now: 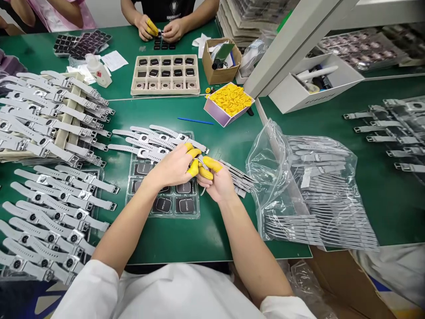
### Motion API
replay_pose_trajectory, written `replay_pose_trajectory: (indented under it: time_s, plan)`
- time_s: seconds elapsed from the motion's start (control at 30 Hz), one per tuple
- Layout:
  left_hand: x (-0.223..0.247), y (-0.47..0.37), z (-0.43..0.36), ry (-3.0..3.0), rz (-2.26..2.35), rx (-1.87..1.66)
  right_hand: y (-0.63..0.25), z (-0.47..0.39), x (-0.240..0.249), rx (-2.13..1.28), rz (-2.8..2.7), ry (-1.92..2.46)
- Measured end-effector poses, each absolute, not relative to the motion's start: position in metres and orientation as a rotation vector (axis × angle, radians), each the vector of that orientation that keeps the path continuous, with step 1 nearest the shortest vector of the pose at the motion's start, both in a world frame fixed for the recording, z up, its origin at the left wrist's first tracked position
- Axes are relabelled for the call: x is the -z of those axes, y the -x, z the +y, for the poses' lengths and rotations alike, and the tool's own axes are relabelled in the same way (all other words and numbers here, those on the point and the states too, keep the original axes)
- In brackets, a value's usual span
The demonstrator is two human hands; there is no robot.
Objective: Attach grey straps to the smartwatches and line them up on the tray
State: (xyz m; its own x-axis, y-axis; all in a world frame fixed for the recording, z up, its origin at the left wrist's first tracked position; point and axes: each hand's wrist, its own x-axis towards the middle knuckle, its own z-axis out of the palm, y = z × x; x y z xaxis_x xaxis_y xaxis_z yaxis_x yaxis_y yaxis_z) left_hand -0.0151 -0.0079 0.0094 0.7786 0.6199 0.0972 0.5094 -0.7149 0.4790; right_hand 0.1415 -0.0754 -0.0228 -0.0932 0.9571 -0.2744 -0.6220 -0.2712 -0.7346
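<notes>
Above the right edge of a clear blister tray (195,212), my hands meet with yellow finger cots on their fingertips. My left hand (175,166) pinches one side of a small grey piece that looks like a watch strap (203,163). The other side is gripped by my right hand (221,181). Fingers cover most of the piece, so whether a watch case is attached cannot be made out. Dark square watches (186,205) sit in the tray's pockets, and several watches with grey straps (144,138) lie across its far end. Beside my right hand lies a stack of grey straps (237,175).
Strapped watches (49,204) fill the left side. A clear bag of straps (332,195) lies right. Farther back are a box of yellow finger cots (229,101), a blue stick (195,120), a cream tray (166,91) and a cardboard box (215,76). A co-worker's hands (161,32) work opposite.
</notes>
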Motion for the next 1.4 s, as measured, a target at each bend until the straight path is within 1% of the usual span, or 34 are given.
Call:
replay_pose_trajectory:
  time_s: [0.13, 0.47, 0.67, 0.8, 1.0, 1.13, 1.27, 1.4]
  plan:
    - [-0.011, 0.013, -0.009, -2.632, 0.908, -0.201, -0.142, -0.075, 0.026, -1.676, -0.535, 0.911]
    - [-0.018, 0.012, -0.011, -2.592, 0.886, -0.151, -0.140, -0.077, 0.024, -1.642, -0.523, 0.943]
    - [-0.018, 0.014, -0.014, -2.613, 0.957, -0.077, -0.137, -0.078, 0.029, -1.630, -0.500, 0.991]
    - [-0.015, 0.018, -0.011, -2.522, 0.862, -0.154, -0.135, -0.080, 0.027, -1.609, -0.547, 1.015]
    - [-0.017, 0.021, -0.010, -2.399, 0.793, -0.326, -0.136, -0.082, 0.022, -1.636, -0.519, 0.931]
    - [-0.020, 0.019, -0.015, -2.463, 0.829, -0.310, -0.137, -0.083, 0.022, -1.655, -0.484, 0.910]
    - [-0.025, 0.018, -0.019, -2.580, 0.934, -0.194, -0.138, -0.085, 0.025, -1.643, -0.509, 0.975]
    - [-0.027, 0.021, -0.017, -2.499, 0.876, -0.211, -0.138, -0.087, 0.024, -1.624, -0.600, 1.047]
